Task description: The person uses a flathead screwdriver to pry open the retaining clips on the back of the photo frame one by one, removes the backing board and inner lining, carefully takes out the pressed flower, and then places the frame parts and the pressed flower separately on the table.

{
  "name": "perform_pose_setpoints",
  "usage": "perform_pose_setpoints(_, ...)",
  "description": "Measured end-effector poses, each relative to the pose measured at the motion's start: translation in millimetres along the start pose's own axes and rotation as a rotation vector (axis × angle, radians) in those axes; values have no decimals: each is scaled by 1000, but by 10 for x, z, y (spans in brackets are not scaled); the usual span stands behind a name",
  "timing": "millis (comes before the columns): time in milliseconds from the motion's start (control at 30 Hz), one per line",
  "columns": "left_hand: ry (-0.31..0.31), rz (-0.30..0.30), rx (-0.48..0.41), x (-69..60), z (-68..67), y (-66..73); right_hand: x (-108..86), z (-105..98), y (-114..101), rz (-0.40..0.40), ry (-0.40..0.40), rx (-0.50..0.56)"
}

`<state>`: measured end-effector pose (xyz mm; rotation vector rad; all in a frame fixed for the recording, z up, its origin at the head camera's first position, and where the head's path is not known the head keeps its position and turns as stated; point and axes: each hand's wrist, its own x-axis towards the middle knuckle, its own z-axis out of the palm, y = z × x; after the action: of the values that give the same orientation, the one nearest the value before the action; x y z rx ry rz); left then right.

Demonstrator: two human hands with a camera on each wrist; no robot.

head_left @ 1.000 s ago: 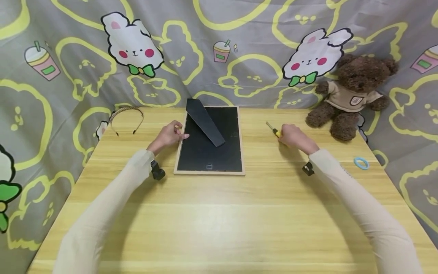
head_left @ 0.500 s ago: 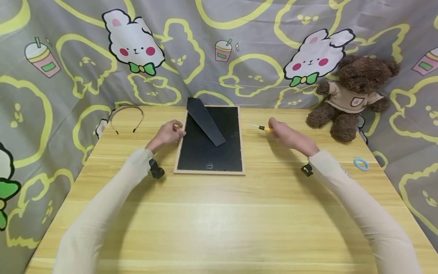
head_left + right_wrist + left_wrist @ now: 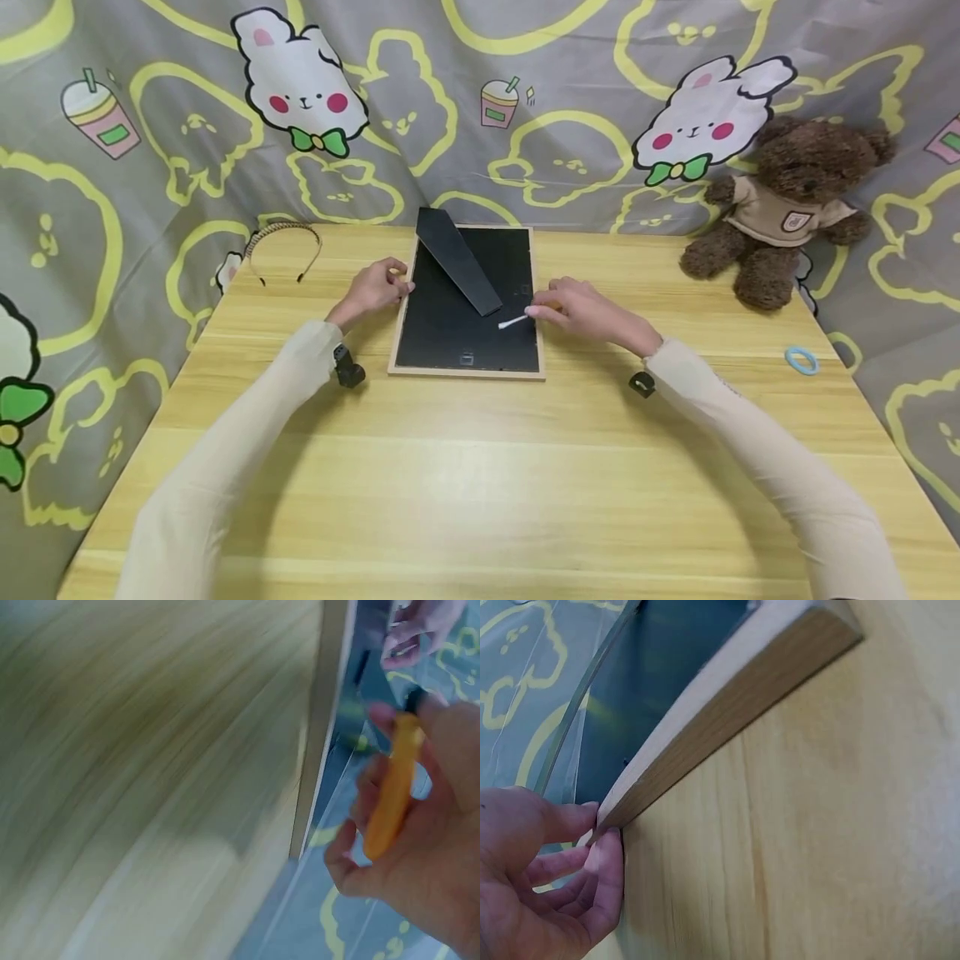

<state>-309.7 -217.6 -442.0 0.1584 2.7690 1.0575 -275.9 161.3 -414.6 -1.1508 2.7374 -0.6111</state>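
Observation:
A picture frame (image 3: 467, 358) with a pale wooden border lies back side up on the table, its black stand (image 3: 459, 262) slanting across the upper left of the backing. At the frame's left edge the left hand (image 3: 372, 287) pinches the wooden border (image 3: 679, 735) between thumb and fingers, as the left wrist view shows. The right hand (image 3: 588, 312) holds a screwdriver by its orange handle (image 3: 394, 795); its metal shaft (image 3: 513, 322) points left over the backing's right part. Whether the tip touches the backing, I cannot tell.
A headband (image 3: 283, 227) lies at the table's back left. The brown teddy bear (image 3: 780, 212) sits at the back right, with a blue ring (image 3: 802, 361) nearer the front. A patterned curtain (image 3: 420, 100) hangs behind the table.
The right hand has moved left with the screwdriver, from beside the frame to over its right edge. The left hand's thumb has drawn back to the frame's left border. The head view has shifted slightly.

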Motion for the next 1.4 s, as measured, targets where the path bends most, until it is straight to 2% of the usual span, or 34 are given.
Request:
perform_pose_setpoints(133, -1, 15, 32, 2, 19, 31, 24, 29, -39, -23, -63, 15)
perform_pose_setpoints(333, -14, 5, 30, -16, 10, 40, 49, 82, -117, -11, -88, -131)
perform_pose_setpoints(433, -19, -3, 38, -5, 15, 41, 63, 105, -156, -21, -102, -166)
perform_pose_setpoints(700, -5, 4, 52, -1, 32, 57, 108, 94, -184, -61, -115, -123)
perform_pose_setpoints(800, 26, 24, 41, -29, 44, 77, 112, 80, -171, -75, -111, -101)
perform_pose_setpoints(867, 73, 59, 50, -69, 66, 116, 106, 75, -167, -82, -109, -92)
perform_pose_setpoints(933, 144, 130, 80, -119, 101, 174, 95, 66, -172, -98, -104, -97)
perform_pose_setpoints(1000, 206, 242, 122, -188, 145, 267, 78, 62, -178, -122, -94, -114)
perform_pose_setpoints(1067, 220, 378, 170, -269, 207, 356, 69, 69, -189, -160, -74, -148)
perform_pose_setpoints(1100, 200, 446, 185, -309, 243, 402, 66, 74, -194, -184, -60, -173)
perform_pose_setpoints(1167, 107, 564, 195, -384, 325, 489, 67, 88, -201, -228, -33, -228)
perform_pose_setpoints(1233, -17, 630, 188, -451, 410, 554, 70, 96, -213, -257, -24, -266)
perform_pose_setpoints(1333, -161, 632, 154, -516, 521, 601, 72, 116, -220, -262, -49, -276)
perform_pose_setpoints(1400, -211, 596, 126, -510, 584, 596, 65, 124, -219, -245, -75, -254)
